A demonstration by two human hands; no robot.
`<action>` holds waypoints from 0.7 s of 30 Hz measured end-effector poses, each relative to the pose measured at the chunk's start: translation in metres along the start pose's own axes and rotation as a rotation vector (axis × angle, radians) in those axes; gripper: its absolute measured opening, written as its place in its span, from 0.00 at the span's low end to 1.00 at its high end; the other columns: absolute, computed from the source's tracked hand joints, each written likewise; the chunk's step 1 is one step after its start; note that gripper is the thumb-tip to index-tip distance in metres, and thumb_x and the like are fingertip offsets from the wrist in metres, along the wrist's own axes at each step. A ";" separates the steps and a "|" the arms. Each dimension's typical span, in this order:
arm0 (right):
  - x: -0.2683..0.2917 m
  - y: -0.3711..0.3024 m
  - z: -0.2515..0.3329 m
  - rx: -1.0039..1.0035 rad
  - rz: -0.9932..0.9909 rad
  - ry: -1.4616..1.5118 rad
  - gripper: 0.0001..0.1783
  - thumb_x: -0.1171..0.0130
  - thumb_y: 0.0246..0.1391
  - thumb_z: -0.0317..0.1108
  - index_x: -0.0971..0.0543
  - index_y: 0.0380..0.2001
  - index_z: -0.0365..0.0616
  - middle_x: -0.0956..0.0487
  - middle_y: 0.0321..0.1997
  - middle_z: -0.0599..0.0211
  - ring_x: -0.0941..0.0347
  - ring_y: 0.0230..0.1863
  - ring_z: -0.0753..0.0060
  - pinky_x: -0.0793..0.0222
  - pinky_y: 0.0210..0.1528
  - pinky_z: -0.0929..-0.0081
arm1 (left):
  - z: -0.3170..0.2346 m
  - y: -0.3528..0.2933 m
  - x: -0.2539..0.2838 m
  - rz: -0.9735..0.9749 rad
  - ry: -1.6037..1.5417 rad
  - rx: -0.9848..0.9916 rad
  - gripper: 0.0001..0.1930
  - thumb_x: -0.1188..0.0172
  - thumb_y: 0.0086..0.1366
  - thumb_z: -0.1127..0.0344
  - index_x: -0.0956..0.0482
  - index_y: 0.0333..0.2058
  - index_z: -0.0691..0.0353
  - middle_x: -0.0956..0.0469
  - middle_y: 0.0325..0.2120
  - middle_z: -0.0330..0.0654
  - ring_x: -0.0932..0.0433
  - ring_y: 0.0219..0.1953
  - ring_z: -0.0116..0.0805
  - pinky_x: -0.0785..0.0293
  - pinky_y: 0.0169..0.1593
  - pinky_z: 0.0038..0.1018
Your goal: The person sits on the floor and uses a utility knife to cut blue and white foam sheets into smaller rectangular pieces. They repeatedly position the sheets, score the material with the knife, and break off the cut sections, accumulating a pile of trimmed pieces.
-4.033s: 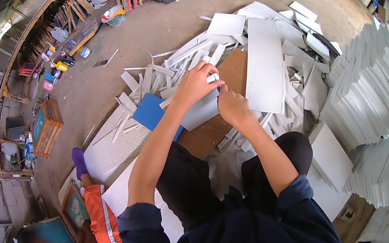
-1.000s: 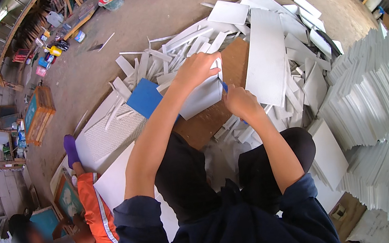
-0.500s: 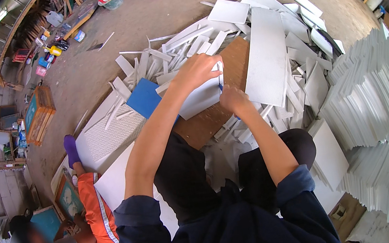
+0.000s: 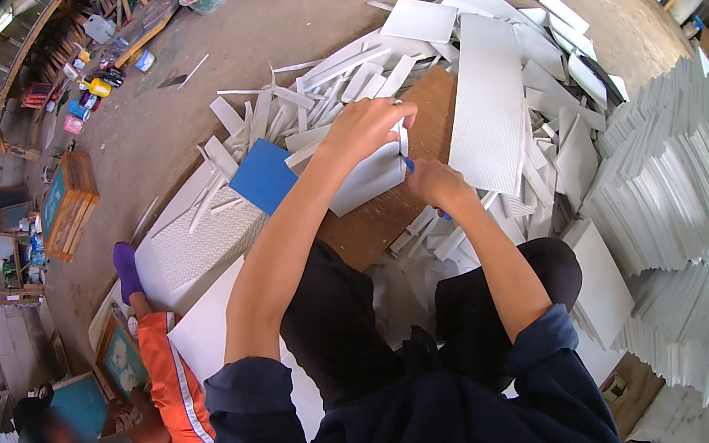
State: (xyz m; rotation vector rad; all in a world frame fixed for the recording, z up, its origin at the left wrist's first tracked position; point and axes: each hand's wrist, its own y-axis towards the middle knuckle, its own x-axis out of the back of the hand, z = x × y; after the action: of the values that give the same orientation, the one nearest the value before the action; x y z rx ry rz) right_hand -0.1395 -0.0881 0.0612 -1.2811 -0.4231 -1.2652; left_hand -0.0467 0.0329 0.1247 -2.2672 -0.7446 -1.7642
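In front of my knees, a white foam-like panel (image 4: pixel 370 180) lies tilted on a brown board (image 4: pixel 438 105). My left hand (image 4: pixel 367 127) is closed over the panel's far right corner, fingers bent at its edge. Closed around a slim blue-handled knife (image 4: pixel 409 163) is my right hand (image 4: pixel 440 184), just right of the panel's edge. The knife's blue end also shows below the fist; its blade is too small to make out. A narrow white edge or strip (image 4: pixel 403 138) stands between the two hands.
White offcuts (image 4: pixel 357 76) heap around the board, with a blue piece (image 4: pixel 263 178) at left and a long ribbed panel (image 4: pixel 487 103) at right. Tall stacks of white sheets (image 4: pixel 669 168) rise at far right. A person in orange trousers (image 4: pixel 176 382) sits close at lower left.
My right hand has drawn slightly back toward me and to the right with the knife. My left hand has shifted slightly right at the panel's corner.
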 end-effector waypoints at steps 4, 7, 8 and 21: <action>-0.021 0.013 -0.005 0.033 0.059 -0.130 0.16 0.55 0.52 0.40 0.24 0.31 0.39 0.22 0.32 0.54 0.23 0.26 0.60 0.28 0.35 0.64 | 0.002 0.000 0.005 0.000 -0.045 0.020 0.10 0.38 0.48 0.70 0.30 0.29 0.56 0.26 0.24 0.41 0.25 0.30 0.42 0.31 0.31 0.36; -0.083 0.002 -0.061 0.205 0.292 -0.190 0.12 0.53 0.47 0.36 0.22 0.28 0.42 0.21 0.31 0.58 0.22 0.34 0.61 0.29 0.39 0.63 | 0.001 0.005 0.021 -0.094 -0.099 0.046 0.09 0.39 0.50 0.67 0.30 0.30 0.56 0.26 0.26 0.43 0.26 0.31 0.44 0.32 0.34 0.36; -0.138 0.008 -0.099 -0.012 0.140 -0.315 0.12 0.53 0.46 0.34 0.20 0.30 0.46 0.20 0.31 0.61 0.23 0.37 0.61 0.29 0.38 0.66 | -0.006 0.017 0.033 -0.174 -0.143 0.033 0.09 0.40 0.50 0.67 0.30 0.30 0.56 0.26 0.27 0.43 0.26 0.32 0.44 0.31 0.34 0.36; -0.013 -0.003 -0.054 -0.021 0.303 0.342 0.18 0.55 0.53 0.39 0.31 0.31 0.30 0.28 0.13 0.58 0.30 0.11 0.64 0.33 0.16 0.66 | 0.030 -0.020 0.048 -0.225 -0.131 0.203 0.15 0.38 0.49 0.71 0.33 0.35 0.53 0.27 0.30 0.44 0.25 0.32 0.45 0.30 0.34 0.37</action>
State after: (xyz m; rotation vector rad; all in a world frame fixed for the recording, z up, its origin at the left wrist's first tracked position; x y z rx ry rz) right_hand -0.1671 -0.1279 0.0342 -1.0708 0.0288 -1.1994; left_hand -0.0229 0.0762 0.1580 -2.2511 -1.1884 -1.5519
